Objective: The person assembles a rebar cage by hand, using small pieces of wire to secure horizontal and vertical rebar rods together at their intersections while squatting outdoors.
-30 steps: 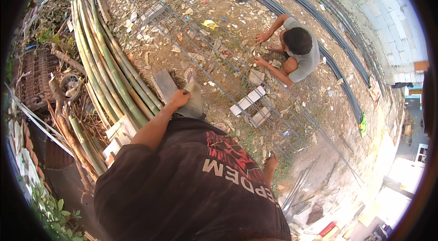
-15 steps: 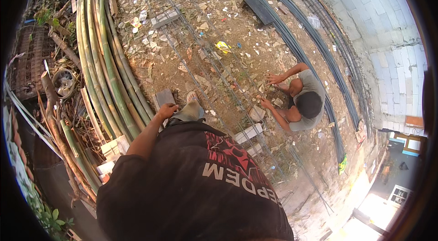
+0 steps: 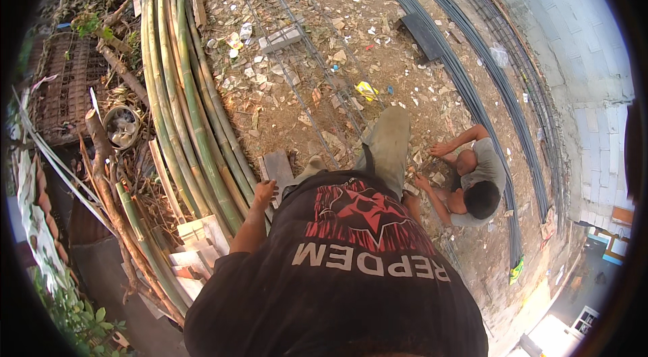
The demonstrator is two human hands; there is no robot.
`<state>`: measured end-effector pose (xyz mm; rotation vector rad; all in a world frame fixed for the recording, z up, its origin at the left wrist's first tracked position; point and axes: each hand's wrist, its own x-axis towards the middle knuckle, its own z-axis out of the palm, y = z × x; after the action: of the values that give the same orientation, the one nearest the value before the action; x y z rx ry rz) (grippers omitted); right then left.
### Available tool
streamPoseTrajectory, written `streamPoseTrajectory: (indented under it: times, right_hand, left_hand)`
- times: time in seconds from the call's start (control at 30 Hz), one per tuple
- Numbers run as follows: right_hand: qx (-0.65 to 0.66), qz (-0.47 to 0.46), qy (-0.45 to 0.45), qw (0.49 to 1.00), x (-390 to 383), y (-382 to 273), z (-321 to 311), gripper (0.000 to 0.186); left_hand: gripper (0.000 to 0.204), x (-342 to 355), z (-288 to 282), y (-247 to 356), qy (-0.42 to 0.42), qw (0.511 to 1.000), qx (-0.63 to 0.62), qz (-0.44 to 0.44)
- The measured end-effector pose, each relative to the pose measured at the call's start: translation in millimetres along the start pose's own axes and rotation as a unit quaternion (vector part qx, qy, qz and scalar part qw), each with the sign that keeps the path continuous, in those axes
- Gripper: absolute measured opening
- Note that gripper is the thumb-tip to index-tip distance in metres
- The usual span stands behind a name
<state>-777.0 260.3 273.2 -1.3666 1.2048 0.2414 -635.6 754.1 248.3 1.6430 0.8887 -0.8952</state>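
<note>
My left hand (image 3: 266, 193) hangs at my left side with its fingers curled; whatever they may hold is hidden. Just beyond it, a flat grey-brown board (image 3: 277, 166) lies on the ground. Long green and tan bamboo poles (image 3: 196, 114) lie in a bundle to the left of that hand. No part of my right hand shows. One of my legs, in light trousers (image 3: 391, 144), reaches forward over the thin steel bars (image 3: 317, 53) of a long reinforcing cage on the ground.
At right a person in a grey shirt (image 3: 493, 161) crouches, both hands low near the ground. Bundled steel rods (image 3: 466, 87) run behind them, under a dark plate (image 3: 421, 37). A grey block (image 3: 281, 39) lies ahead. Branches (image 3: 101, 161) and a bucket (image 3: 121, 126) stand left; a block wall (image 3: 601, 127) rises right.
My leg has come forward into view, covering part of the steel cage. The surroundings have shifted rightward and down in the picture. The crouching person stays in much the same pose.
</note>
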Motion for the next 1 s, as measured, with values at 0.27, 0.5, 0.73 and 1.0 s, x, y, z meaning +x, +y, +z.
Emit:
streamPoseTrajectory:
  times: [0.27, 0.5, 0.73, 1.0]
  right_hand:
    - [-0.35, -0.24, 0.072, 0.903, 137, -58, -22, 0.033]
    - [-0.464, -0.216, -0.037, 0.859, 257, -185, -43, 0.032]
    - [-0.18, -0.042, -0.125, 0.975, 418, -339, -114, 0.034]
    - [-0.066, 0.035, -0.011, 0.997, 458, -459, -183, 0.035]
  left_hand:
    - [0.034, -4, 39, -31, 0.051, 0.985, -0.117, -0.115]
    - [0.035, 38, 174, 51, 0.169, 0.966, -0.177, -0.084]
    - [0.044, 76, 321, 177, 0.354, 0.932, 0.081, 0.015]
    - [0.046, 85, 411, 358, 0.128, 0.977, 0.074, 0.152]
